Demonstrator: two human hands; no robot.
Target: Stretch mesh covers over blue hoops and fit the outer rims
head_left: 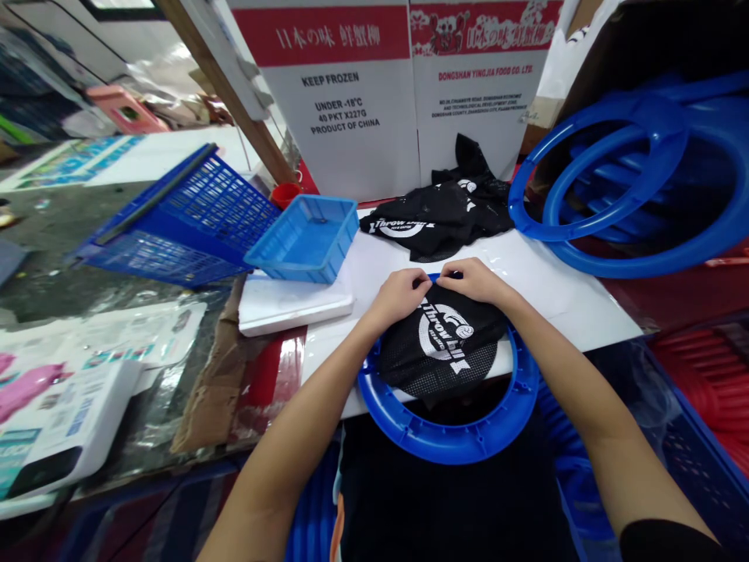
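Note:
A blue plastic ring [450, 437] lies at the near edge of the white table [555, 289], partly overhanging it. A black mesh cloth [438, 343] with a white printed logo is draped over the ring's far half. My left hand [398, 295] and my right hand [477, 279] sit side by side at the ring's far rim, fingers pinching the cloth's edge there. Farther back lies a heap of more black mesh cloths [441, 215] with the same logo.
A small blue tray [304, 238] rests on a white board [292, 304] to the left, beside a tilted blue basket [181, 215]. Stacked blue rings [632, 179] fill a box at right. Cardboard cartons [403, 86] stand behind. Red rings [708, 382] lie lower right.

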